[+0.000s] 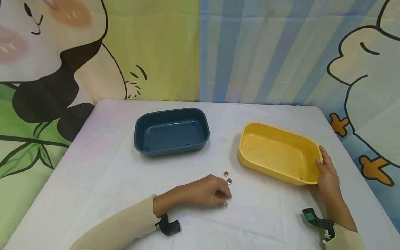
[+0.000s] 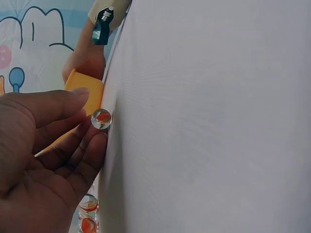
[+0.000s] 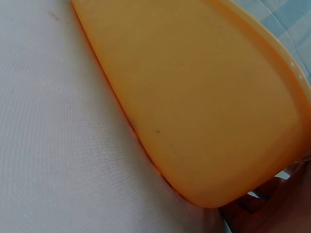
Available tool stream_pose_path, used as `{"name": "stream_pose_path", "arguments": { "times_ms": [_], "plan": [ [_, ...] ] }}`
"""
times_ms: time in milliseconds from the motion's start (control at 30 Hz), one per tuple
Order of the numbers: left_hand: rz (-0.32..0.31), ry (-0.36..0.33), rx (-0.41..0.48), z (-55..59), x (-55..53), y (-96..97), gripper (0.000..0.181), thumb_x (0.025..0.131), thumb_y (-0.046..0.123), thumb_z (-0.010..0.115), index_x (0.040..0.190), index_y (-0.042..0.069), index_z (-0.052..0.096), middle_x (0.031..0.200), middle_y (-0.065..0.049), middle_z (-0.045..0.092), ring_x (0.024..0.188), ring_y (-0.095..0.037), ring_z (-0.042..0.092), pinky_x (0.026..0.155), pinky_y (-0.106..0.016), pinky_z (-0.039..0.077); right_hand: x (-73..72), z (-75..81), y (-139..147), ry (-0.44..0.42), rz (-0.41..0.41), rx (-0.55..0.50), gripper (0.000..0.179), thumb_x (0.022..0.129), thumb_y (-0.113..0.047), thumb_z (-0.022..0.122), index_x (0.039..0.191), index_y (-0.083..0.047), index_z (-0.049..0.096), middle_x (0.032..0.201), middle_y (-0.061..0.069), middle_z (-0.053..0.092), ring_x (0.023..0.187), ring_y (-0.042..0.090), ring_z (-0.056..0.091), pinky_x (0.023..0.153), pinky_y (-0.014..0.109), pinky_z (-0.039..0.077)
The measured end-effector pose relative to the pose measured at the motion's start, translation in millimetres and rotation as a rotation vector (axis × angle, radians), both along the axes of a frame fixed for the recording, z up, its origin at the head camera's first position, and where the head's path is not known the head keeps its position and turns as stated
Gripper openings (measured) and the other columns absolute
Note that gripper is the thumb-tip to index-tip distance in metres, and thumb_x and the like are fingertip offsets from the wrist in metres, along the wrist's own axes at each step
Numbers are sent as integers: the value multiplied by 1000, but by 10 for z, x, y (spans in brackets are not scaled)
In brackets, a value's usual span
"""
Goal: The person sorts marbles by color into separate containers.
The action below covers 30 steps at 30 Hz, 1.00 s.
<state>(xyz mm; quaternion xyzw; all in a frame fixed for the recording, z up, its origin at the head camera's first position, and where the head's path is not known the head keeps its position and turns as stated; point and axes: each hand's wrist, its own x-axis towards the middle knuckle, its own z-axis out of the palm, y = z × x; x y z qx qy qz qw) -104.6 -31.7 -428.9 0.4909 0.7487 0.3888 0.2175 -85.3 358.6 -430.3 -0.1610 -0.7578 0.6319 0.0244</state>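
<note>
My left hand (image 1: pixel 210 191) is low over the white table, its fingers loosely bent. In the left wrist view a clear glass marble (image 2: pixel 101 119) with an orange swirl lies by the fingertips, just beyond the gap between thumb and index finger; neither visibly pinches it. From the head this marble is hidden. Two more marbles (image 1: pixel 229 181) lie on the cloth beside the knuckles, on the far side. My right hand (image 1: pixel 328 176) grips the right end of a yellow plastic tray (image 1: pixel 268 168), thumb at the rim and fingers against the outer wall.
A dark blue tray (image 1: pixel 172 151) stands at the back left of the table (image 1: pixel 103 194), with a few small dark marbles (image 1: pixel 193 123) inside. Behind the table hangs a cartoon-printed curtain (image 1: pixel 162 52). Each wrist carries a black camera mount (image 1: pixel 168 226).
</note>
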Motion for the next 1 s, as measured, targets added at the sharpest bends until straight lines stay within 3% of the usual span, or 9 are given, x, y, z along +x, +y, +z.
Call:
{"name": "stream_pose_path", "arguments": {
  "times_ms": [200,300,433,767,1000],
  "plan": [
    [-3,40,-40,-28,31,-61,18,86,8,75,103,9,74,100,10,62,92,6,55,84,-13,46,11,2,1,18,11,1,55,107,-34,30,156,-37,6,159,-20,-3,147,10,0,111,19,14],
    [-1,88,-92,-28,54,-90,22,87,12,74,108,12,74,108,14,60,102,7,52,100,-28,41,12,-6,3,25,12,4,54,107,-35,30,156,-37,6,159,-19,-2,147,9,1,110,18,15],
    [2,139,-130,-30,77,-102,23,89,13,72,111,15,73,112,16,57,106,6,49,103,-37,35,7,-11,2,39,5,-15,54,107,-34,30,156,-36,7,159,-19,-1,146,8,1,110,17,15],
    [-18,153,-58,-54,40,-79,15,91,10,70,105,12,74,106,13,59,96,7,52,88,-16,41,-2,-6,-1,32,5,16,54,107,-35,30,156,-36,7,160,-19,-1,147,9,2,110,18,16],
    [17,72,27,-56,38,-62,11,90,6,70,100,8,74,99,8,62,88,5,55,79,-11,47,1,-2,-8,14,-6,28,54,107,-35,30,156,-37,7,159,-20,-1,147,10,2,111,20,16]
  ]
}}
